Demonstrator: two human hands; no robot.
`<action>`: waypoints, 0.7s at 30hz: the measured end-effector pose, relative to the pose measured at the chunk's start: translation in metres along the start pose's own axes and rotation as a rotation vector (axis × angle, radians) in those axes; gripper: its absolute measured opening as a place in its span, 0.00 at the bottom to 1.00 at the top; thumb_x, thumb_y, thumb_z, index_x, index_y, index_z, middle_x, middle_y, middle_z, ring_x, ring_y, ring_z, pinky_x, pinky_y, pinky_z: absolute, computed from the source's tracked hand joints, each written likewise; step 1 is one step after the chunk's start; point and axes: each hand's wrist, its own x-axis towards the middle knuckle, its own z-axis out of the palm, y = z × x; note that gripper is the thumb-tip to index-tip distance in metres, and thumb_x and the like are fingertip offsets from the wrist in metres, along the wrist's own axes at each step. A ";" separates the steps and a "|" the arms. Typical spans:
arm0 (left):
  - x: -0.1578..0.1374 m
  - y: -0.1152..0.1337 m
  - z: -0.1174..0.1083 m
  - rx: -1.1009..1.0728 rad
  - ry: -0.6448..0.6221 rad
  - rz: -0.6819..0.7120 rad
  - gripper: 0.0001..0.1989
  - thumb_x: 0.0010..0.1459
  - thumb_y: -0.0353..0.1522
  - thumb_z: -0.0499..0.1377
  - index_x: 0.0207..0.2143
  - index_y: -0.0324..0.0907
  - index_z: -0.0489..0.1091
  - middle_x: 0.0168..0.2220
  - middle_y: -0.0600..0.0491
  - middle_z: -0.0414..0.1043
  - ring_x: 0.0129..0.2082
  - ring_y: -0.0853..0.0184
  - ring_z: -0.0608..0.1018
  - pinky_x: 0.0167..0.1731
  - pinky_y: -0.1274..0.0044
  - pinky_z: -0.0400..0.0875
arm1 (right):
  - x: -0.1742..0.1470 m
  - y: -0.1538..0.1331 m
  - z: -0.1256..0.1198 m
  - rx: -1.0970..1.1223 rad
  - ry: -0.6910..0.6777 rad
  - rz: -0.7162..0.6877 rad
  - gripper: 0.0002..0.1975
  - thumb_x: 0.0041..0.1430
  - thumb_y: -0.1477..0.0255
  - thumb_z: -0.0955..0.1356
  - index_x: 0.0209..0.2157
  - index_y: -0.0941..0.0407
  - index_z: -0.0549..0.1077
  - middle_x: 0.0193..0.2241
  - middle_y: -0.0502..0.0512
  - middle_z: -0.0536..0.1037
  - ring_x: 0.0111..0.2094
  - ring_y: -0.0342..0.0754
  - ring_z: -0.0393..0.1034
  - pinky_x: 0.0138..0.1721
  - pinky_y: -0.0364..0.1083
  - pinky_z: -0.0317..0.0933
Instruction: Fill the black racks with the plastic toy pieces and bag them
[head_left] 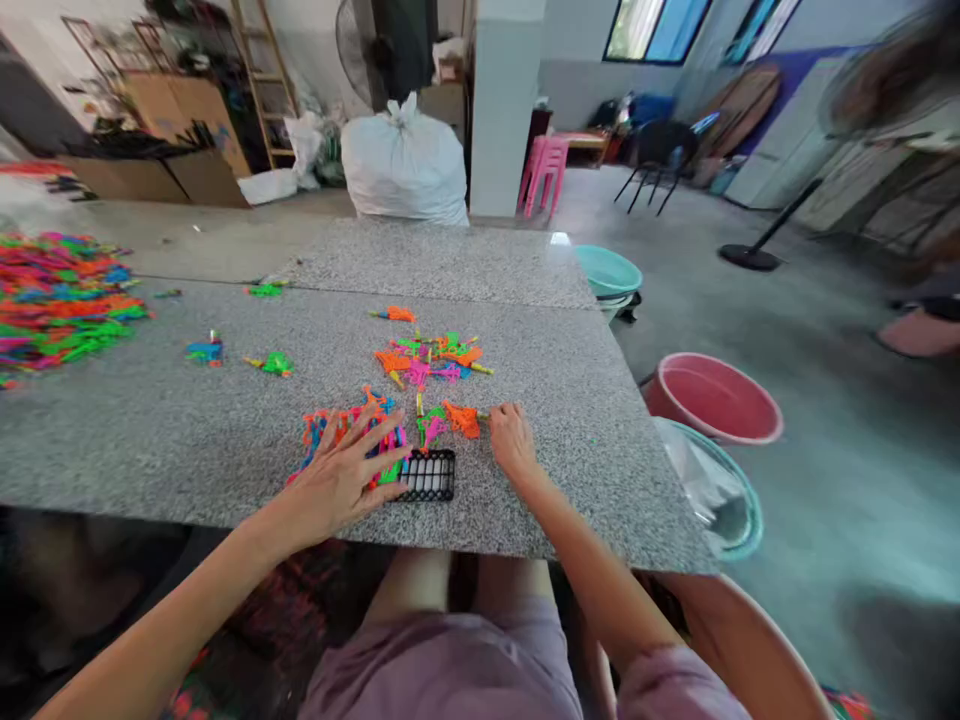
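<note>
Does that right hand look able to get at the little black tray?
Probably yes: the right hand lies just right of the black tray, with bare tabletop between them. The left hand reaches only the tray's left end. The right hand's fingertips are at an orange piece, though, perhaps holding it.

1. The head camera looks from above and behind the grip of the right hand point(512, 438), facing forward and down.
2. Near the grip, its wide view reaches beyond to the far wall point(574, 95).
</note>
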 end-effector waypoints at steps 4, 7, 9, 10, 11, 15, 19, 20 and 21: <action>-0.004 0.004 0.003 0.006 0.000 -0.005 0.25 0.65 0.48 0.52 0.59 0.47 0.68 0.69 0.46 0.49 0.67 0.43 0.53 0.61 0.45 0.48 | -0.030 -0.005 0.013 0.434 0.006 0.144 0.08 0.61 0.79 0.62 0.42 0.59 0.67 0.36 0.59 0.76 0.37 0.49 0.72 0.40 0.46 0.64; -0.001 0.010 0.008 0.040 0.037 -0.052 0.22 0.63 0.44 0.54 0.56 0.45 0.71 0.68 0.45 0.51 0.68 0.43 0.52 0.62 0.46 0.47 | -0.061 -0.031 0.030 0.968 -0.128 0.202 0.17 0.57 0.74 0.65 0.49 0.57 0.62 0.32 0.50 0.75 0.24 0.44 0.71 0.27 0.42 0.64; 0.002 0.016 0.011 0.049 0.060 -0.111 0.18 0.65 0.39 0.53 0.52 0.44 0.73 0.67 0.44 0.53 0.68 0.45 0.53 0.62 0.48 0.48 | -0.076 -0.052 0.040 1.155 -0.227 0.212 0.13 0.56 0.75 0.64 0.44 0.56 0.64 0.29 0.49 0.74 0.23 0.43 0.72 0.24 0.41 0.64; 0.004 0.019 0.013 0.048 0.075 -0.140 0.18 0.65 0.38 0.52 0.51 0.43 0.74 0.67 0.44 0.54 0.67 0.45 0.53 0.62 0.48 0.49 | -0.081 -0.062 0.044 1.181 -0.253 0.210 0.10 0.56 0.76 0.64 0.41 0.56 0.65 0.28 0.49 0.74 0.24 0.44 0.73 0.25 0.41 0.64; 0.005 0.021 0.013 0.045 0.088 -0.166 0.17 0.65 0.37 0.51 0.50 0.42 0.75 0.66 0.43 0.55 0.67 0.46 0.54 0.63 0.49 0.50 | -0.083 -0.070 0.046 1.172 -0.260 0.204 0.07 0.56 0.76 0.64 0.38 0.56 0.66 0.27 0.49 0.75 0.25 0.45 0.74 0.27 0.41 0.65; 0.008 0.028 0.012 0.036 0.103 -0.208 0.17 0.65 0.37 0.51 0.48 0.41 0.75 0.66 0.41 0.54 0.67 0.46 0.54 0.62 0.49 0.50 | -0.076 -0.089 0.043 0.855 -0.237 0.126 0.03 0.55 0.74 0.68 0.33 0.57 0.70 0.25 0.52 0.77 0.27 0.48 0.75 0.29 0.42 0.61; 0.007 0.027 0.007 0.007 0.056 -0.195 0.18 0.65 0.37 0.51 0.50 0.42 0.74 0.67 0.41 0.51 0.68 0.45 0.52 0.62 0.47 0.48 | -0.067 -0.097 0.039 0.496 -0.176 0.055 0.09 0.56 0.72 0.68 0.39 0.56 0.73 0.31 0.56 0.80 0.32 0.51 0.76 0.32 0.43 0.59; 0.006 0.026 0.007 -0.004 0.048 -0.191 0.18 0.65 0.36 0.50 0.51 0.42 0.73 0.67 0.41 0.50 0.68 0.45 0.51 0.62 0.48 0.48 | -0.066 -0.099 0.039 0.452 -0.182 0.037 0.10 0.56 0.72 0.67 0.41 0.56 0.73 0.32 0.56 0.80 0.33 0.52 0.76 0.33 0.43 0.60; 0.006 0.025 0.006 -0.014 0.041 -0.187 0.18 0.65 0.35 0.50 0.52 0.42 0.73 0.67 0.40 0.50 0.68 0.46 0.51 0.62 0.48 0.48 | -0.065 -0.100 0.038 0.415 -0.196 0.023 0.10 0.57 0.71 0.67 0.41 0.55 0.73 0.33 0.56 0.81 0.34 0.52 0.76 0.33 0.44 0.60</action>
